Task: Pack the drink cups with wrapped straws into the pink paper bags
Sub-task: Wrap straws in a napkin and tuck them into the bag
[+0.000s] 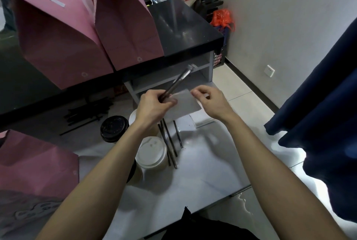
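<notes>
Pink bags (58,33); black lid (114,128); white lid (151,151); black counter (183,27).

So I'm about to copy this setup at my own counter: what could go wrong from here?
1. The left hand holds a wrapped straw together with a white napkin; the napkin's free side looks unsupported, so it might slip.
2. The left forearm hangs right over the white-lidded cup and the black-lidded cup; dropping it could tip one.
3. The loose straws lie close beside that cup and could roll or get swept aside.
</notes>
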{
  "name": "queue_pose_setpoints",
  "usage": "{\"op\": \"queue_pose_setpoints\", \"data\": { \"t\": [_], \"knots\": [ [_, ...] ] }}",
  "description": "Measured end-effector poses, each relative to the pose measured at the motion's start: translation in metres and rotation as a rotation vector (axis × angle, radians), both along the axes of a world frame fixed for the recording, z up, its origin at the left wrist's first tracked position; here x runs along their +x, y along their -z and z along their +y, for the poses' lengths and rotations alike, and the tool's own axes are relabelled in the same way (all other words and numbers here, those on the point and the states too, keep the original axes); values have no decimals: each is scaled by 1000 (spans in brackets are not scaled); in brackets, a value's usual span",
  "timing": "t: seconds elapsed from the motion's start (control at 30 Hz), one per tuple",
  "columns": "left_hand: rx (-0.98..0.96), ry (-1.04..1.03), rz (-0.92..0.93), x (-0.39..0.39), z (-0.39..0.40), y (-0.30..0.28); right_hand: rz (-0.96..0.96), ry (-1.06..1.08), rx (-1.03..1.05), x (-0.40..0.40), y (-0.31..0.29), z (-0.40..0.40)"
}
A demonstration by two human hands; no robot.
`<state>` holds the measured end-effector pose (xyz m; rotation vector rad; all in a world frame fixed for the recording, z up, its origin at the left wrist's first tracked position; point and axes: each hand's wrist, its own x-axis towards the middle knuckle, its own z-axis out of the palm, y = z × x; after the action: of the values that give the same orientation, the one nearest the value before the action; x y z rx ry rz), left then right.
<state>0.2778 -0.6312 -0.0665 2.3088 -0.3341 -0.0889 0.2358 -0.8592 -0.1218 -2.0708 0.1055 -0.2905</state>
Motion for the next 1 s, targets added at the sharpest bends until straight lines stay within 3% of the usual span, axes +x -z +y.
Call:
{"op": "queue_pose_setpoints", "data": {
  "t": [0.07, 0.2, 0.4, 0.5, 0.6, 0.73, 1.0],
  "knots": [
    [-20, -85, -14, 4, 10, 5, 46, 120, -140, 1, 20, -6],
    [-30, -126, -10, 11, 31, 5, 287, 38, -393, 0, 57, -6],
    [-29, -77, -27, 11, 44, -1, 257, 64, -563, 2, 68, -1],
    [-15, 66, -27, 9, 49, -8, 248, 132, -386, 5, 56, -5],
    [-2, 236, 37, 7, 53, -22, 114, 199, -163, 10, 27, -17],
    [3, 357, 87, 7, 49, -36, 103, 81, 262, 15, -13, -17],
    [92, 201, -7, 15, 33, -36, 303, -231, 584, -1, -39, 20]
  ]
}}
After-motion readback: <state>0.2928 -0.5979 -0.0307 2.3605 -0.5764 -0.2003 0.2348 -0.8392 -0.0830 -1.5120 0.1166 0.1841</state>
